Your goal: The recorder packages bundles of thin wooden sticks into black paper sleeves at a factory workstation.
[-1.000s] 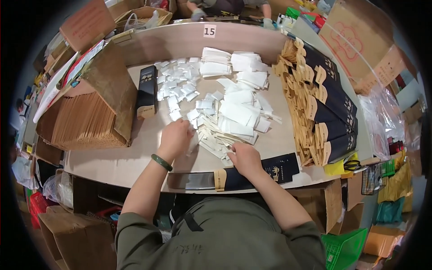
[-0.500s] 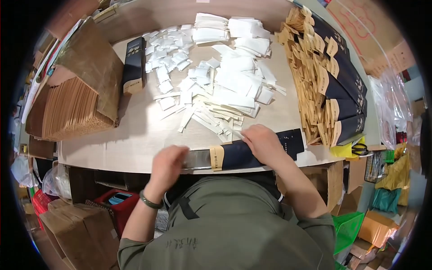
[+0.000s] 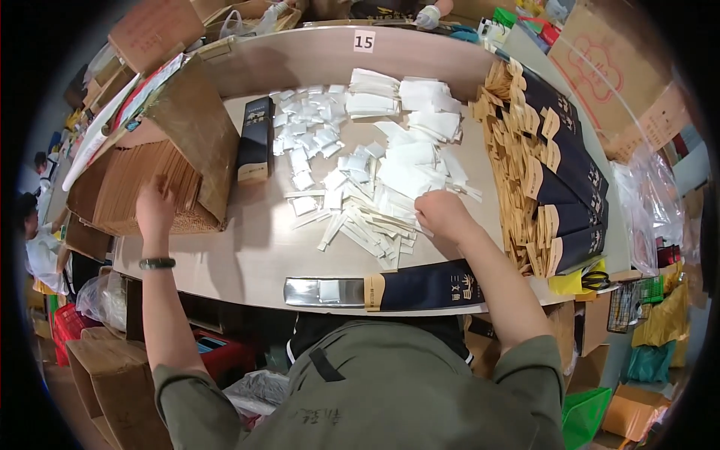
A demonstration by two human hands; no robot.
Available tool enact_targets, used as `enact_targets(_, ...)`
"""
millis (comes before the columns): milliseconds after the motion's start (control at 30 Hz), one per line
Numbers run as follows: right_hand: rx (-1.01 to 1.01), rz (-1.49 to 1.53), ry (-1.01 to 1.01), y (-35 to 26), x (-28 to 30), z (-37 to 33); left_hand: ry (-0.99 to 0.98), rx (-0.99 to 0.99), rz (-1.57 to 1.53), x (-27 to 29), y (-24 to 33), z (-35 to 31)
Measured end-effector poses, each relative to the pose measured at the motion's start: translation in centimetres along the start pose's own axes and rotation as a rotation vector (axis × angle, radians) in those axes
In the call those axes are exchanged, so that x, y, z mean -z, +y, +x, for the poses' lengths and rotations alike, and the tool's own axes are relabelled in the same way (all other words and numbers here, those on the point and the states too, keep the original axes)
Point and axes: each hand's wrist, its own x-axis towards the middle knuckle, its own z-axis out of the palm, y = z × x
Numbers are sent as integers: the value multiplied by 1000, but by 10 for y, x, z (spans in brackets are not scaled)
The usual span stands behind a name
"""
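My left hand (image 3: 156, 206) reaches into an open carton (image 3: 196, 112) at the left, its fingers curled at the upper edges of tightly packed brown cardboard sheets (image 3: 127, 176). Over the lower right of a heap of white packets (image 3: 405, 161) and slim strips, my right hand (image 3: 444, 215) is closed; whatever its fingertips hold is hidden. Along the near table edge lies a dark blue and tan sleeve (image 3: 427, 286), with a clear-topped silvery tray (image 3: 304, 290) sticking out of its left end. A small white sachet (image 3: 328, 291) sits in the tray.
Small white sachets (image 3: 311, 120) spread across the back middle. A dark box (image 3: 256, 139) stands beside the carton. Overlapping navy and tan sleeves (image 3: 559, 172) fill the right side, with scissors (image 3: 596, 280) near the corner. A raised panel (image 3: 300, 64) borders the back; another person's gloved hand (image 3: 428, 16) shows beyond.
My left hand has gone from the tray to the carton at the left. My right hand has left the sleeve and moved up to the white heap. The view has tilted upward.
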Motion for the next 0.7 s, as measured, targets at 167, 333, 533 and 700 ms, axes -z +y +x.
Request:
enact_targets(167,-262,452,61,-23,9,-15,-327,89,-140,-20,-20,14)
enact_targets(333,-164,942,-106,-90,25,-15,-392,72,-66,-16,-8,25)
enact_targets(533,224,417,-87,-161,-22,-32,43,221,-428,2,-6,-36)
enact_targets(700,175,449,-69,-168,-21,-36,-97,591,-1211,0,31,-178)
